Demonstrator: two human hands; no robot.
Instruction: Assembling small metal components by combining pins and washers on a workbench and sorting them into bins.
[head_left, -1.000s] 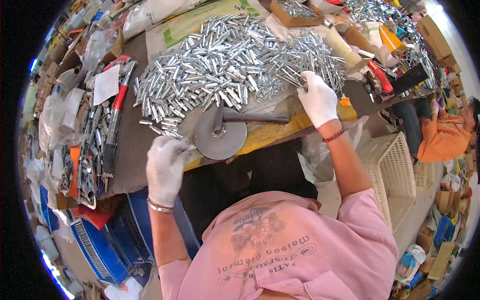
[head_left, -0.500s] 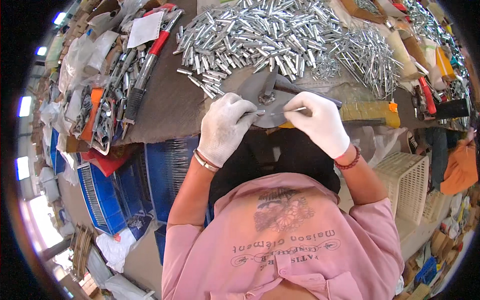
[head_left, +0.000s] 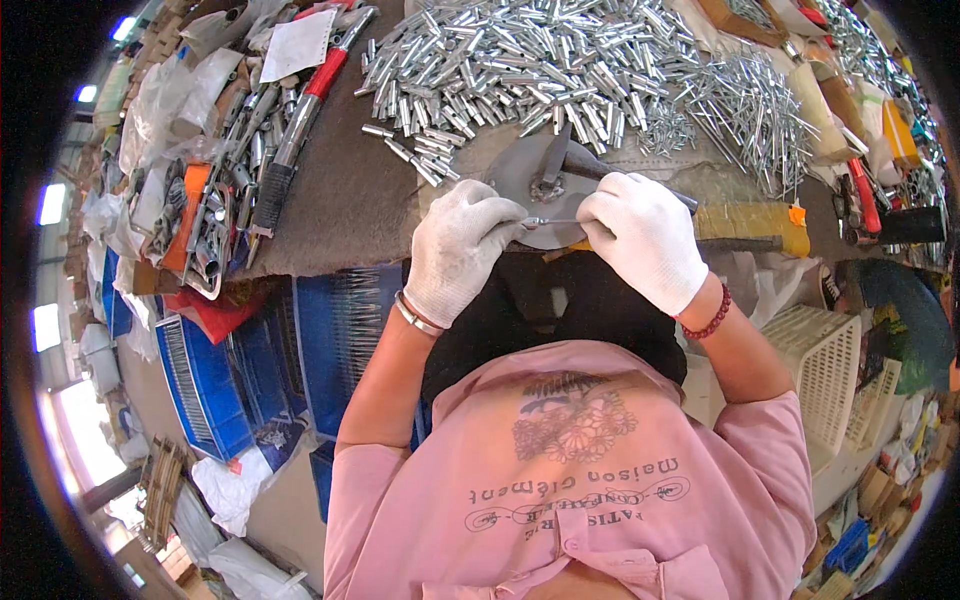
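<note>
My gloved left hand [head_left: 462, 248] pinches a short silver metal tube [head_left: 531, 222], mostly hidden by the fingers. Opposite it, my gloved right hand [head_left: 648, 240] holds a thin metal rod [head_left: 564, 221] in a closed pinch. The rod's tip meets the tube's end; whether it sits inside I cannot tell. Both hands are over the near edge of a round grey metal plate [head_left: 514, 170]. On that plate lies a hammer [head_left: 556, 158], its dark handle running right behind my right hand. Beyond spreads a heap of silver tubes [head_left: 520, 75], with a heap of thin rods [head_left: 755, 120] to its right.
A large wrench-like tool with a red-and-black handle [head_left: 290, 150] lies left, beside a tray of assorted tools [head_left: 205, 235]. Small metal parts [head_left: 665, 130] lie between the heaps. Yellow tape-wrapped material [head_left: 745, 225] is at right. Blue crates [head_left: 335, 345] and a cream basket [head_left: 815, 360] stand below.
My right hand has moved left and turned, bringing the rod to the tube's end. The left hand keeps its pinch. The whole view has shifted slightly.
</note>
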